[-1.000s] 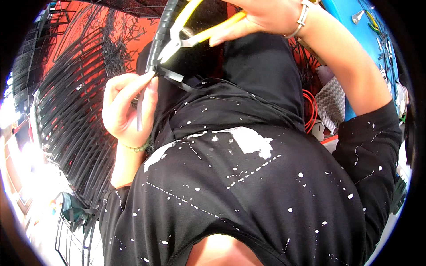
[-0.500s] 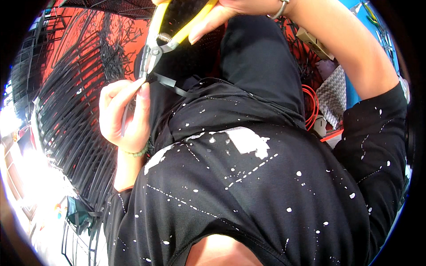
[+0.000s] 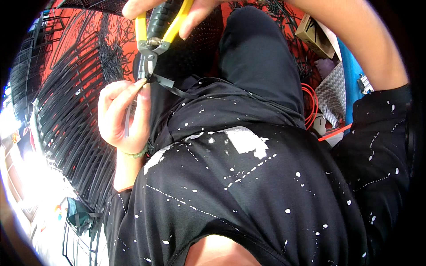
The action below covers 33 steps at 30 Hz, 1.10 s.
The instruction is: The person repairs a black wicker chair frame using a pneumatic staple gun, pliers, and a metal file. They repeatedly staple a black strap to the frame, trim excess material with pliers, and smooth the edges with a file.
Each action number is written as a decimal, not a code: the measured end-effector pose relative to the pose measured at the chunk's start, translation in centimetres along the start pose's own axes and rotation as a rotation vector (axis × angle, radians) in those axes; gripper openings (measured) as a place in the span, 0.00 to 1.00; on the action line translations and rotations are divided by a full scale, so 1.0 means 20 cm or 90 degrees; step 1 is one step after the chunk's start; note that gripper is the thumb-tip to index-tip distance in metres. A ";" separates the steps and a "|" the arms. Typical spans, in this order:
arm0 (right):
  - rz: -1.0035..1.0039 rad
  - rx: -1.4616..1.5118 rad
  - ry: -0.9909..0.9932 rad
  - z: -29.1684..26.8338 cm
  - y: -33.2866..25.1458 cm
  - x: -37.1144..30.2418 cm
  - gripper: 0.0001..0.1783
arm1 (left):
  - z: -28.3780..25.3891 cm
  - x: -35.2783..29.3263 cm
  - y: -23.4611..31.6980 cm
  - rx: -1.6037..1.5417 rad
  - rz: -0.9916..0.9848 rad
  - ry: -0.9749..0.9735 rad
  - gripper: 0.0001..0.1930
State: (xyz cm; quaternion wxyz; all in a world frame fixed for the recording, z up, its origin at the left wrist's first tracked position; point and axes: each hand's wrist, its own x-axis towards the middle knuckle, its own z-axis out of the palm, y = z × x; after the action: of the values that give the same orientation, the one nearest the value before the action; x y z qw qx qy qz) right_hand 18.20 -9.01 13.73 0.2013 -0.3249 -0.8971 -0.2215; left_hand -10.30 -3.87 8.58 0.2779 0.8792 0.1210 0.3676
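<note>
My right hand [image 3: 200,12] is wrapped around the yellow handles of spring-loaded pruning shears [image 3: 151,56], their blades pointing down toward my left hand. Behind the handles stands a tube [image 3: 159,22] wound with black strip. My left hand [image 3: 123,116] pinches a flat, dark strip [image 3: 163,81] at the tube's lower end, just below the blade tips. One length of strip runs off to the right over my lap, and another piece hangs inside my left palm. The exact gap between the blades is too small to make out.
On the left spreads a frame of many black plastic strips [image 3: 66,119]. Strip scraps lie on the red floor covering [image 3: 126,33]. To the right are a cardboard box [image 3: 314,36], coiled red cable [image 3: 309,106] and a textured grey sheet [image 3: 332,95].
The shears have swung more upright, with the handles and my right hand shifting left. My left hand keeps its pinch at nearly the same spot.
</note>
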 end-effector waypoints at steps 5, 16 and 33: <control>-0.063 0.010 -0.015 0.00 0.05 0.08 0.22 | -0.02 -0.01 0.00 -0.005 -0.006 -0.014 0.13; -0.081 -0.083 -0.093 -0.09 0.00 0.21 0.19 | -0.03 -0.01 0.00 -0.053 -0.055 -0.028 0.11; 0.585 -0.088 0.117 -0.31 -0.38 -0.43 0.28 | -0.17 -0.09 -0.35 -0.461 -0.733 0.279 0.11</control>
State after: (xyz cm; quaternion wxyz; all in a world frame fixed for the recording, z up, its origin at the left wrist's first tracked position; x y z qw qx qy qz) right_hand 20.65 -21.76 12.42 0.3348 -0.6798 -0.6222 -0.1967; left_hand -14.14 2.48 5.37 0.6716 0.4343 0.4894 0.3476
